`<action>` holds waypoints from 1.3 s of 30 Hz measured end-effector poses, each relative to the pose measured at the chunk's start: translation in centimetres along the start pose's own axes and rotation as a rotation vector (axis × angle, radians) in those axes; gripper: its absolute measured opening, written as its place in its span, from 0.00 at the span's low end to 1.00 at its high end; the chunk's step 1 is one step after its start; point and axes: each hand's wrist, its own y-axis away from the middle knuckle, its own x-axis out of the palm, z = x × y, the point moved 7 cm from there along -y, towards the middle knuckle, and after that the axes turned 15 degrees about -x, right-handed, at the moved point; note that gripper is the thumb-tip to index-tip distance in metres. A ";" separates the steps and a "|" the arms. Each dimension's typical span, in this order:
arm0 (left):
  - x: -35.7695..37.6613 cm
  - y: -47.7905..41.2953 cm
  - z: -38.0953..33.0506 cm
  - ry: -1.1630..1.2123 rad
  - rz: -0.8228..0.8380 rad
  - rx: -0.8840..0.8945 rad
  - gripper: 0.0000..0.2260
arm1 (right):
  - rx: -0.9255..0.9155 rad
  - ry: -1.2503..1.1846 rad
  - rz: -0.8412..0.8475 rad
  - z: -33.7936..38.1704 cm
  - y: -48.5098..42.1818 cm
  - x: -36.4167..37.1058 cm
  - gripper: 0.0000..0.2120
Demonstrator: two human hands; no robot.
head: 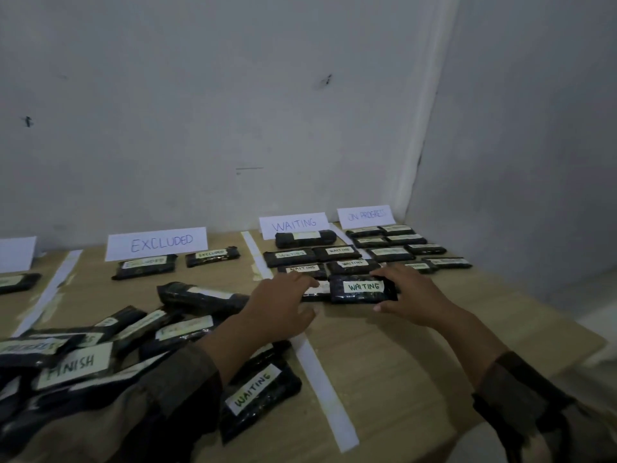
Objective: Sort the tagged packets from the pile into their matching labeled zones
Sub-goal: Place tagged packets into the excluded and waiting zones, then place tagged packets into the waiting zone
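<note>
Left sleeve (177,392) is seen nearest, stretched across the pile (83,349). Now the grip: the WAITING packet (365,289) is pinched by the right hand (412,295), fingers over its far edge, thumb at the near edge. Straight fingers of the left hand (283,304) are laid on the neighbouring packet (317,291). Both packets are placed on the table (417,355), near row, before the WAITING sign (293,224).

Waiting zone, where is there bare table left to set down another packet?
Bare table lies nearer you than the right hand, between the white tape strip and the table's right edge. The packet rows beneath the WAITING sign are packed; the pile crowds the left.
</note>
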 end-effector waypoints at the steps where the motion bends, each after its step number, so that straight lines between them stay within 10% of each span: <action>1: 0.4 0.0 -0.7 -0.007 0.002 0.012 0.23 | 0.008 -0.007 0.009 -0.7 0.3 0.0 0.34; 24: 5.0 1.9 -4.8 -0.096 0.226 0.017 0.26 | 0.123 -0.129 0.163 -6.5 2.1 1.6 0.33; 39: -3.2 4.3 3.6 0.059 0.118 -0.126 0.21 | -0.310 -0.339 0.039 12.9 0.0 1.5 0.21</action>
